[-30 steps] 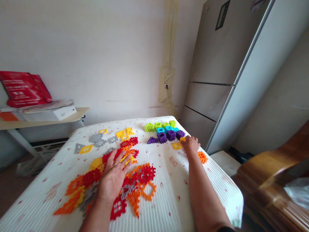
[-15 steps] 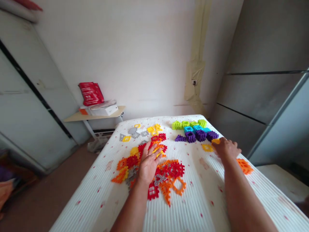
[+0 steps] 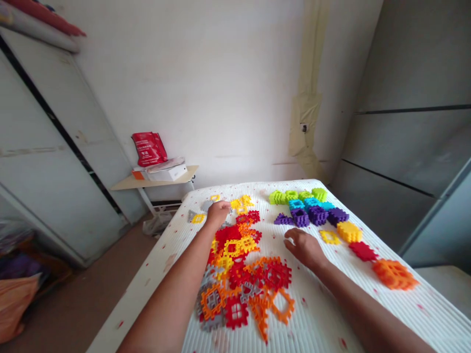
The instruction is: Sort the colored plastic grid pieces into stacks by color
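By gray bits (image 3: 192,215) just left of the middle, holding the left hand (image 3: 219,213) with bent fingers; can't tell if gripping any. In the lower middle, seeing the pile (image 3: 236,264) of mixed bits. Right of the middle, holding the right hand (image 3: 304,246) half open over the sheet (image 3: 320,316). Farther right, seeing a yellow stack (image 3: 349,232), red bit (image 3: 363,251) and orange stack (image 3: 394,274).

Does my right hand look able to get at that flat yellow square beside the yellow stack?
Probably yes: the right hand is close to the flat yellow square, and only the tablecloth shows between them, so nothing seems to block it.
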### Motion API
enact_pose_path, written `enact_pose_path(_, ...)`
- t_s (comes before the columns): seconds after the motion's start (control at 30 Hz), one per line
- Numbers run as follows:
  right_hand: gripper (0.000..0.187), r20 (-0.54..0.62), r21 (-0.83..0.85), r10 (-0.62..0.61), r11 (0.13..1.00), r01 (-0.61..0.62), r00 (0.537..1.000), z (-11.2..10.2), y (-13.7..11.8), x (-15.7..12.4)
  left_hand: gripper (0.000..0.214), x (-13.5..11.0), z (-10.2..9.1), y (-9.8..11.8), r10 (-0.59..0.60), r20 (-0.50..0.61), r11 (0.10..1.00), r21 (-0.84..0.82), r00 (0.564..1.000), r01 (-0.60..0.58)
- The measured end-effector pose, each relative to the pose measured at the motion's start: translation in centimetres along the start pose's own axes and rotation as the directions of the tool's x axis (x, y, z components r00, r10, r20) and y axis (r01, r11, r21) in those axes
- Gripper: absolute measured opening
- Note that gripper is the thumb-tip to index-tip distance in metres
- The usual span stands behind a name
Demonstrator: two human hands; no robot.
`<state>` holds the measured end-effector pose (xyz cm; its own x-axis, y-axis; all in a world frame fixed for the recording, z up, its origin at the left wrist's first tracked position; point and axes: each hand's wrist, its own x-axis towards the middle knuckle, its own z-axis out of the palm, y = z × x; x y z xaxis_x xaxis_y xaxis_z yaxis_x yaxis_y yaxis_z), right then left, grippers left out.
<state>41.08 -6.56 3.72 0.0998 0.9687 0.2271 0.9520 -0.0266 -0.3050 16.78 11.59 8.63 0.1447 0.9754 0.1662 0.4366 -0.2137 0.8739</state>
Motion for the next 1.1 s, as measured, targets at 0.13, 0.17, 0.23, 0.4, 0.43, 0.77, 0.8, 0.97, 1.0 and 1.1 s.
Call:
enact_pose_path(0.13, 0.019, 0.050, 0.067, -0.029, 0.997, 0.026, 0.998, 1.2, 0.4, -0.6, 0.025, 5.0, 2.0, -1.0, -0.024, 0.073, 0.971, 0.238, 0.997, 0.006)
enact_pose_path(0.17, 0.019, 0.034, 0.081, -0.035, 0.996, 0.032, 0.999, 1.4, 0.5, -0.6, 0.029, 5.9, 2.5, -1.2, -0.030, 0.091, 0.959, 0.285, 0.995, 0.003)
enact_pose_path(0.23, 0.018, 0.010, 0.113, -0.036, 0.993, 0.035, 0.999, 1.6, 0.7, -0.7, 0.033, 7.5, 3.5, -1.5, -0.041, 0.122, 0.930, 0.367, 0.992, -0.007)
enact_pose_path(0.4, 0.017, -0.010, 0.178, -0.025, 0.984, 0.026, 1.000, 2.1, 0.9, -0.6, 0.034, 9.6, 5.8, -2.1, -0.063, 0.163, 0.854, 0.519, 0.985, -0.031)
enact_pose_path(0.43, 0.017, -0.014, 0.179, -0.026, 0.983, 0.028, 1.000, 2.2, 0.9, -0.5, 0.035, 9.7, 6.2, -2.3, -0.073, 0.161, 0.840, 0.543, 0.984, -0.026)
enact_pose_path(0.77, 0.018, -0.004, 0.182, -0.060, 0.981, 0.060, 0.998, 2.1, 1.1, -0.6, 0.032, 9.4, 5.9, -2.4, -0.117, 0.141, 0.864, 0.502, 0.983, 0.031)
enact_pose_path(0.8, 0.018, -0.010, 0.183, -0.067, 0.981, 0.067, 0.998, 2.1, 1.1, -0.6, 0.029, 9.3, 5.2, -2.2, -0.109, 0.143, 0.884, 0.466, 0.984, 0.030)
enact_pose_path(0.97, 0.018, -0.014, 0.184, -0.081, 0.980, 0.082, 0.997, 2.3, 1.3, -0.4, 0.024, 7.1, -0.6, -1.6, -0.039, 0.138, 0.981, 0.191, 0.990, 0.012)
enact_pose_path(1.0, 0.018, -0.011, 0.183, -0.080, 0.980, 0.081, 0.997, 2.4, 1.4, -0.4, 0.027, 6.3, -2.0, -1.6, -0.026, 0.129, 0.991, 0.133, 0.991, 0.008)
enact_pose_path(1.1, 0.019, -0.017, 0.183, -0.088, 0.979, 0.090, 0.996, 2.5, 1.5, -0.4, 0.030, 2.9, -5.3, -1.6, 0.003, 0.091, 1.000, -0.002, 0.996, -0.003)
